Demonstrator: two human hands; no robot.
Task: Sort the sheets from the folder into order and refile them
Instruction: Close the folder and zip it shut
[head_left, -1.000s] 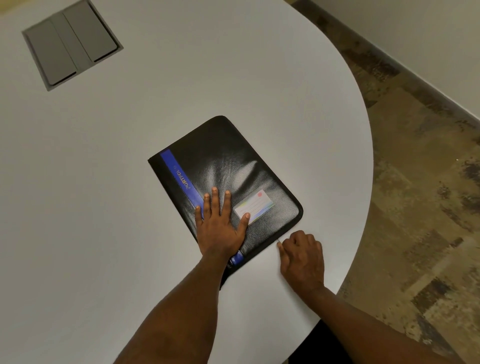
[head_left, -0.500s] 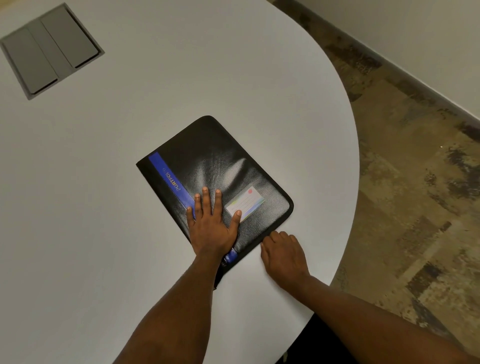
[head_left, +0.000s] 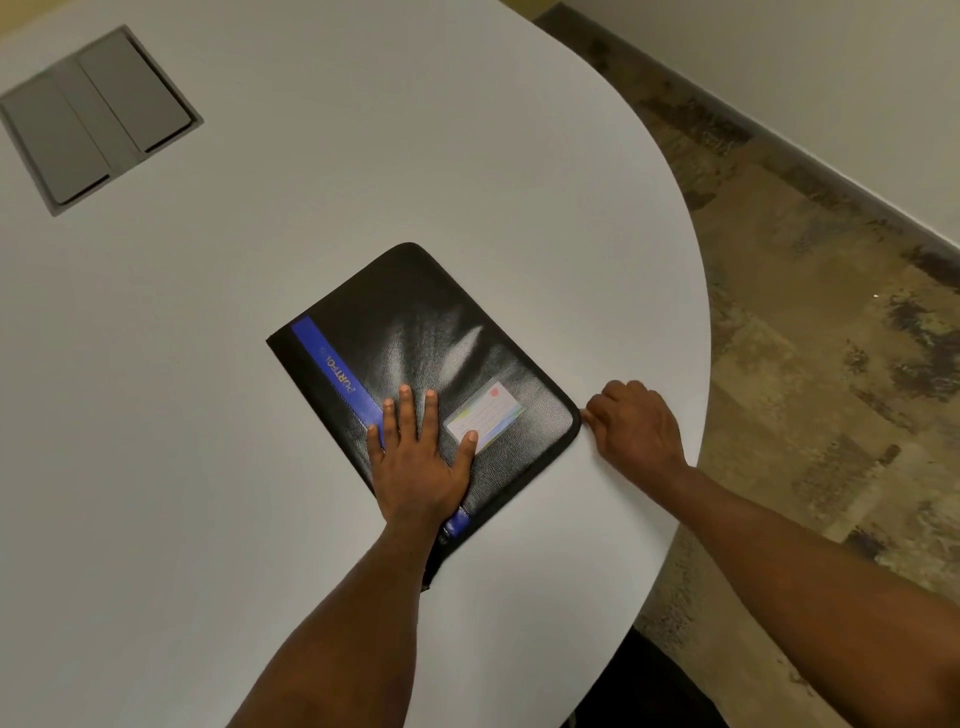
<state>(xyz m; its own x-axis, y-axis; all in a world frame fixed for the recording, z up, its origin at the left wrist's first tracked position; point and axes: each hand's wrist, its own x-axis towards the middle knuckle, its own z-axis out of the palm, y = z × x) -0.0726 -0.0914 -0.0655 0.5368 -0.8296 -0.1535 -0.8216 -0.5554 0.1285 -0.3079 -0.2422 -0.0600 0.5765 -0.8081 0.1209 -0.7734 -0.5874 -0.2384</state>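
Note:
A black zip folder (head_left: 415, 322) with a blue stripe (head_left: 332, 364) and a small label card (head_left: 488, 415) lies closed and slanted on the white table (head_left: 363, 156). My left hand (head_left: 421, 467) presses flat on its near end, fingers straight and spread. My right hand (head_left: 636, 426) sits on the table at the folder's right corner, fingers curled, thumb and forefinger pinching the zip pull at the folder's edge. No sheets are visible.
A grey cable hatch (head_left: 98, 119) is set into the table at the far left. The table's rounded edge runs close behind my right hand, with mottled brown floor (head_left: 831, 364) beyond it.
My right hand has slid along the folder's near edge from its lower side round to the right corner, keeping its pinch. My left hand has stayed pressed on the folder.

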